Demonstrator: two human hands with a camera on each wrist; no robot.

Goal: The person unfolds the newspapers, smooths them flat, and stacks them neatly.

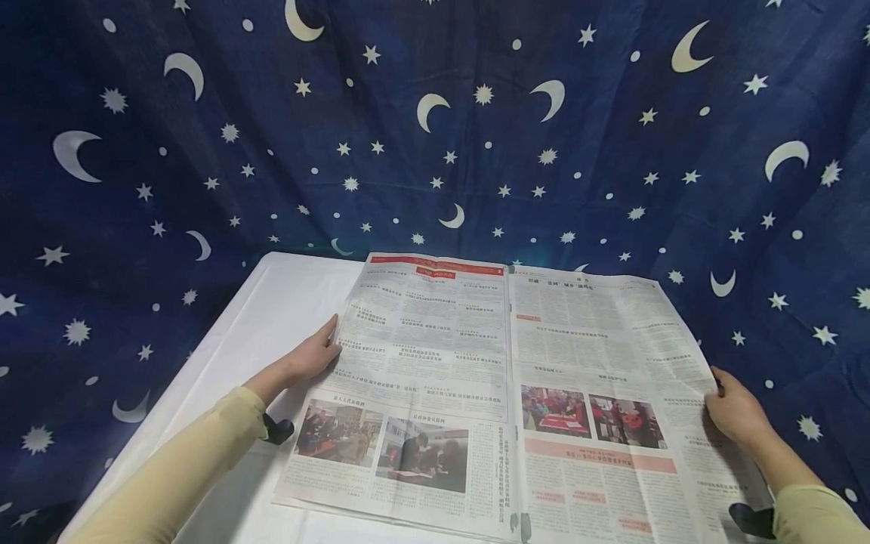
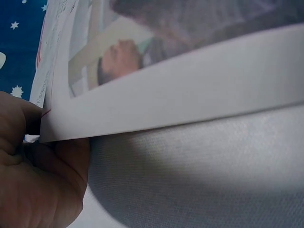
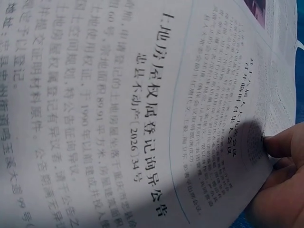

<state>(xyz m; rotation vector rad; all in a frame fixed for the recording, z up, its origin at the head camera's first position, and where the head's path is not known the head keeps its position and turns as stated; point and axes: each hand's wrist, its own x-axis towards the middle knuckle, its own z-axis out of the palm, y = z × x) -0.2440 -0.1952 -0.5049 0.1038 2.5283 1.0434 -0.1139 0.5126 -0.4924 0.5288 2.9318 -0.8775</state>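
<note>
A newspaper (image 1: 442, 370) lies spread open in the head view, with a fold down its middle, a red banner at the top left and several colour photos. My left hand (image 1: 316, 353) pinches its left edge. In the left wrist view, the thumb and fingers of that left hand (image 2: 42, 171) are on either side of the paper's edge (image 2: 166, 104). My right hand (image 1: 739, 408) grips the right edge of the newspaper. The right wrist view shows the right hand (image 3: 280, 185) holding the sheet (image 3: 156, 118) at its margin, with the page bowed and printed text facing the camera.
Under the newspaper is a white table (image 1: 272, 317), its bare surface showing on the left. A dark blue cloth (image 1: 408, 113) with moons and stars hangs behind and around the table. Dark straps (image 1: 279, 431) sit at both wrists.
</note>
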